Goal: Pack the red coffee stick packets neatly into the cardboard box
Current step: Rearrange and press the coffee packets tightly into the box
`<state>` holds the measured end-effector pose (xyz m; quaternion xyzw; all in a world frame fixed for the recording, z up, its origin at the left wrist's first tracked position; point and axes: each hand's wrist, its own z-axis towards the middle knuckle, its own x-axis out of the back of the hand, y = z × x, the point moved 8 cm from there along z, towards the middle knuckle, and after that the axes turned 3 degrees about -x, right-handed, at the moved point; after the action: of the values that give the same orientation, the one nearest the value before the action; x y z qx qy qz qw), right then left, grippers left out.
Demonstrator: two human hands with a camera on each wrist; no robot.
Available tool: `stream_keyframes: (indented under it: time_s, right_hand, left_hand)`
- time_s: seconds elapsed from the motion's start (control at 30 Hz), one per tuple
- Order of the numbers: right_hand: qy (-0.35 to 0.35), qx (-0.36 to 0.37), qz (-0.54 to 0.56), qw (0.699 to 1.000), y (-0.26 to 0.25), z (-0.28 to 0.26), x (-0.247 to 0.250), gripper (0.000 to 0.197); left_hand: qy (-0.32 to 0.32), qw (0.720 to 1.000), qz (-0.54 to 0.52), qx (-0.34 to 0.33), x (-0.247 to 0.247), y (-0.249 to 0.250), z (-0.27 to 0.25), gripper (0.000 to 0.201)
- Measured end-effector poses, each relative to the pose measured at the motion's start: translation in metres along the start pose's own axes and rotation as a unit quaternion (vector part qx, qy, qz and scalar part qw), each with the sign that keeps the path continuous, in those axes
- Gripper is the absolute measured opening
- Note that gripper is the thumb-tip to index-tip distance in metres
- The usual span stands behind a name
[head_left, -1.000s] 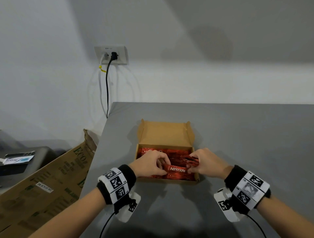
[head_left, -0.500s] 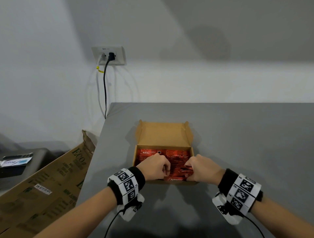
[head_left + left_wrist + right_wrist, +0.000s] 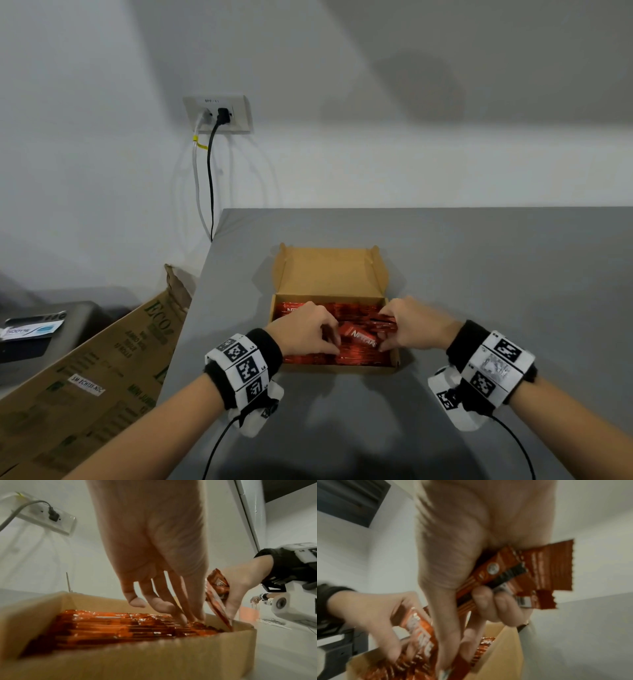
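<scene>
An open cardboard box (image 3: 329,270) stands on the grey table (image 3: 496,281), filled with red coffee stick packets (image 3: 291,310) lying in rows. My left hand (image 3: 334,341) is over the box's front left and pinches one end of a lettered packet (image 3: 363,337). My right hand (image 3: 383,337) is at the front right corner. In the right wrist view its curled fingers (image 3: 481,599) grip a small bundle of packets (image 3: 539,572). In the left wrist view my left fingertips (image 3: 180,618) reach down into the packed rows (image 3: 111,626) inside the box (image 3: 137,658).
A large brown carton (image 3: 85,377) leans against the table's left edge. A wall outlet (image 3: 219,114) with two cables hangs behind the table's back left corner. A dark device (image 3: 41,329) sits at far left.
Half a second ago both hands were pressed close together over the front packets. Now they have drawn slightly apart, and the lettered packet shows between them again.
</scene>
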<state>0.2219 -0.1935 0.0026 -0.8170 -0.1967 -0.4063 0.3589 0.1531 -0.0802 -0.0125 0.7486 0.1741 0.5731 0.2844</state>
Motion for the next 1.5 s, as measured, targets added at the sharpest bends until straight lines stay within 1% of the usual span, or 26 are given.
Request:
stream_keyframes:
  time_s: [0.07, 0.13, 0.2, 0.27, 0.33, 0.37, 0.4, 0.43, 0.5, 0.57, 0.6, 0.63, 0.67, 0.73, 0.8, 0.87, 0.93, 0.97, 1.03, 1.1, 1.17, 1.2, 1.27, 1.33, 1.4, 1.5]
  right_hand:
    - [0.019, 0.006, 0.041, 0.999, 0.003, -0.003, 0.003, 0.014]
    - [0.021, 0.017, 0.063, 0.998, 0.0, -0.006, -0.001, 0.014]
    - [0.029, 0.021, 0.062, 0.997, -0.003, -0.008, -0.005, 0.017]
    - [0.033, 0.025, 0.052, 0.998, -0.004, -0.008, -0.01, 0.018]
    - [0.019, 0.028, 0.034, 0.999, -0.006, -0.008, -0.015, 0.01]
    - [0.012, 0.033, 0.021, 0.999, -0.007, -0.008, -0.017, 0.009]
    - [0.006, 0.038, 0.004, 0.999, -0.008, -0.008, -0.019, 0.015]
    - [-0.001, 0.038, -0.02, 0.999, -0.009, -0.008, -0.02, 0.016]
    - [-0.009, 0.04, -0.074, 0.996, -0.014, -0.008, -0.02, 0.011]
    - [-0.018, 0.04, -0.099, 0.994, -0.016, -0.008, -0.019, 0.013]
    - [-0.015, 0.043, -0.1, 0.994, -0.018, -0.008, -0.016, 0.018]
    - [-0.002, 0.043, -0.092, 0.995, -0.019, -0.008, -0.011, 0.027]
    - [0.014, 0.043, -0.071, 0.996, -0.02, -0.008, -0.005, 0.034]
    - [0.023, 0.039, -0.032, 0.998, -0.021, -0.008, 0.003, 0.038]
    - [0.0, 0.041, -0.033, 0.999, -0.024, -0.01, -0.005, 0.031]
    - [-0.021, 0.036, -0.072, 0.997, -0.025, -0.011, -0.016, 0.012]
    - [-0.017, 0.026, -0.112, 0.993, -0.023, -0.011, -0.022, 0.017]
    - [-0.012, 0.022, -0.13, 0.991, -0.023, -0.01, -0.023, 0.018]
    - [-0.012, 0.028, -0.189, 0.982, -0.027, -0.01, -0.022, 0.013]
    - [-0.016, 0.029, -0.247, 0.968, -0.031, -0.01, -0.023, 0.01]
    - [-0.021, 0.026, -0.276, 0.96, -0.034, -0.009, -0.024, 0.008]
    - [-0.02, 0.027, -0.283, 0.959, -0.035, -0.008, -0.024, 0.009]
    - [-0.019, 0.026, -0.299, 0.954, -0.035, -0.006, -0.025, 0.02]
    - [-0.017, 0.025, -0.303, 0.952, -0.036, -0.003, -0.026, 0.024]
    - [-0.016, 0.026, -0.296, 0.955, -0.037, -0.003, -0.025, 0.022]
    - [-0.035, 0.019, -0.25, 0.967, -0.033, -0.005, -0.022, 0.02]
  left_hand:
    - [-0.025, 1.0, -0.001, -0.006, -0.01, 0.003, -0.001, 0.018]
    - [-0.041, 0.999, 0.023, -0.01, -0.018, 0.007, 0.001, 0.014]
    - [-0.039, 0.999, 0.034, -0.002, -0.021, 0.006, 0.004, 0.009]
    - [-0.026, 0.999, 0.016, 0.014, -0.021, 0.004, 0.007, 0.01]
    - [-0.022, 0.999, 0.034, 0.017, -0.021, 0.004, 0.008, 0.012]
    - [-0.024, 0.998, 0.052, 0.013, -0.021, 0.004, 0.008, 0.016]
    - [-0.023, 0.997, 0.067, 0.006, -0.022, 0.004, 0.009, 0.02]
    - [-0.019, 0.997, 0.076, 0.003, -0.021, 0.004, 0.009, 0.023]
    - [-0.01, 0.997, 0.081, -0.001, -0.02, 0.003, 0.01, 0.025]
    - [-0.01, 0.997, 0.083, -0.003, -0.021, 0.004, 0.009, 0.024]
    - [-0.008, 0.997, 0.081, -0.002, -0.021, 0.004, 0.009, 0.022]
    - [-0.006, 0.997, 0.072, 0.004, -0.021, 0.004, 0.009, 0.021]
    - [-0.004, 0.998, 0.054, 0.011, -0.022, 0.003, 0.009, 0.02]
    - [0.002, 1.0, 0.023, 0.019, -0.021, 0.002, 0.008, 0.02]
    - [-0.003, 1.0, 0.024, 0.006, -0.02, 0.003, 0.007, 0.021]
    - [-0.009, 0.998, 0.064, -0.01, -0.019, 0.008, 0.007, 0.023]
    - [-0.009, 0.996, 0.09, -0.005, -0.019, 0.008, 0.007, 0.021]
    - [-0.007, 0.996, 0.083, 0.001, -0.019, 0.007, 0.007, 0.015]
    - [-0.012, 0.998, 0.067, 0.014, -0.019, 0.005, 0.008, 0.006]
    - [-0.026, 0.998, 0.049, 0.013, -0.018, 0.005, 0.007, 0.006]
    - [-0.029, 0.999, 0.025, 0.005, -0.012, 0.006, 0.006, 0.007]
    - [-0.021, 1.0, 0.007, 0.005, -0.007, 0.006, 0.005, 0.01]
    - [-0.001, 0.999, -0.032, 0.007, 0.003, 0.005, 0.003, 0.012]
    - [-0.018, 0.999, -0.049, -0.001, 0.003, 0.009, 0.001, 0.013]
    - [-0.047, 0.999, -0.024, -0.005, -0.005, 0.014, 0.0, 0.014]
    - [-0.052, 0.999, 0.005, 0.001, -0.014, 0.013, 0.002, 0.01]
